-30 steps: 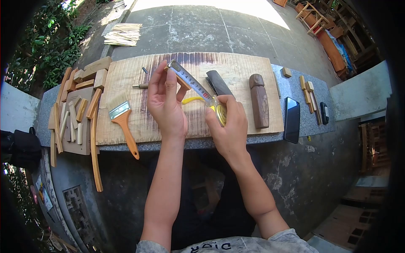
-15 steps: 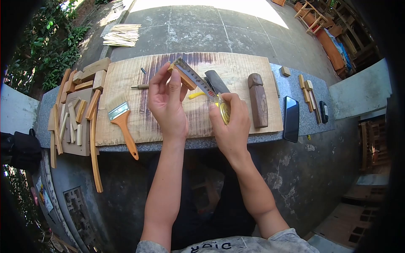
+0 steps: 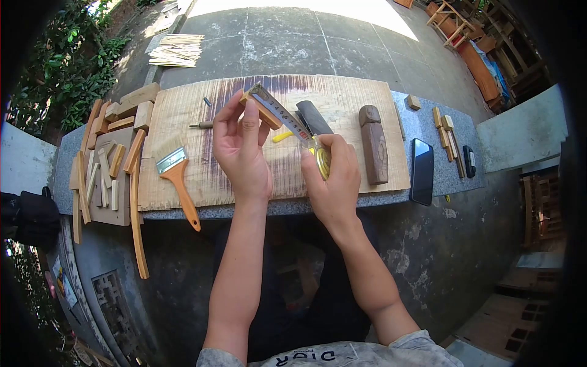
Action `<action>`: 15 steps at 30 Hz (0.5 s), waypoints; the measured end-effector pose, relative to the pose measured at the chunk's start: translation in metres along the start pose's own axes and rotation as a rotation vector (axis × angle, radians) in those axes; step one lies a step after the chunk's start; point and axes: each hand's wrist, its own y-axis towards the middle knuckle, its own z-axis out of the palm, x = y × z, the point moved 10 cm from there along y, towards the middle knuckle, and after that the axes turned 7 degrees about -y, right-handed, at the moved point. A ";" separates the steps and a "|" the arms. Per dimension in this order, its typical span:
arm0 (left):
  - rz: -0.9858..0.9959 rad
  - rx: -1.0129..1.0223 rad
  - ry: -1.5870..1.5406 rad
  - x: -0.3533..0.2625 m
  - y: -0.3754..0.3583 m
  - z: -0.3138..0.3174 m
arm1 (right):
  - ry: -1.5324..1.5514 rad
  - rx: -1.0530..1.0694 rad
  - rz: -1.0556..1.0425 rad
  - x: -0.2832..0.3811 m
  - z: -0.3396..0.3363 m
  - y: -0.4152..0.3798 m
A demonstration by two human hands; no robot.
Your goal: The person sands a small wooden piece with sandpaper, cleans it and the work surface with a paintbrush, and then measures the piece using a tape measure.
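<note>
My left hand (image 3: 244, 147) is closed on a small wooden block (image 3: 268, 115), held tilted above the board. A tape measure (image 3: 323, 160) sits in my closed right hand (image 3: 335, 182). Its extended blade (image 3: 284, 114) runs along the block, with the hooked end at the block's upper left end near my left fingertips. Numbers show on the blade. Behind the tape, a dark flat-bladed tool (image 3: 314, 117) lies on the wooden board (image 3: 244, 183), and a yellow handle (image 3: 282, 136) shows beside it. A thin tool with a wooden handle (image 3: 205, 125) lies partly behind my left hand.
A brush (image 3: 178, 183) lies on the board's left, beside several wooden pieces (image 3: 116, 160). To the right are a dark wooden hand plane-like block (image 3: 374, 147), a phone (image 3: 422, 171) and small wood strips (image 3: 449, 137). Thin sticks (image 3: 176, 50) lie on the ground beyond.
Both hands have shifted very slightly left, with the block and tape measure still in them. The blade stays along the block.
</note>
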 end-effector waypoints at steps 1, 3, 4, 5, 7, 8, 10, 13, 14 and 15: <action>0.001 0.001 0.006 0.000 0.000 0.000 | -0.002 -0.005 -0.002 0.000 0.000 0.000; 0.004 0.002 0.018 -0.001 0.000 0.001 | -0.002 -0.009 -0.006 0.001 -0.001 0.000; 0.005 0.002 0.023 -0.001 -0.001 0.001 | -0.001 -0.009 -0.009 0.001 -0.001 0.000; 0.005 0.002 0.027 -0.001 0.000 0.001 | 0.001 -0.009 -0.011 0.001 -0.002 0.000; 0.006 0.002 0.031 -0.001 0.000 0.000 | -0.001 -0.014 -0.019 0.002 -0.002 0.000; 0.006 0.001 0.031 -0.001 0.000 0.000 | -0.002 -0.017 -0.023 0.002 -0.002 0.000; 0.009 -0.001 0.030 -0.001 0.000 0.000 | -0.005 -0.009 -0.017 0.002 -0.001 0.000; 0.015 -0.004 0.024 -0.003 -0.001 0.000 | -0.008 0.001 -0.016 0.001 0.001 0.000; 0.018 -0.004 0.019 -0.003 -0.001 0.000 | -0.009 0.003 -0.017 0.001 0.001 0.000; 0.020 -0.004 0.014 -0.003 -0.001 0.000 | -0.008 0.006 -0.015 0.001 0.001 0.000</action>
